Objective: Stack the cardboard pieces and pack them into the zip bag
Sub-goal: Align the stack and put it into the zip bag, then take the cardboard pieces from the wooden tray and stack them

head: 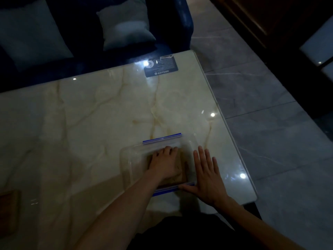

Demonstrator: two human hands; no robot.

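Head view: left hand (164,164) lies flat, fingers together, pressing the cardboard (181,175) inside the zip bag (129,159); right hand (207,177) rests palm down, fingers spread, on the bag's right side, thumb touching the near blue strip; bag sits near the table's (90,114) right near corner; glossy veined marble top, grey tiled floor (270,123), dark sofa (171,24) with cushions (124,24) beyond; dim light blurs the cardboard; black label (161,66) at the far right edge, text unreadable; brown thing (9,204) at the left edge is cut off.
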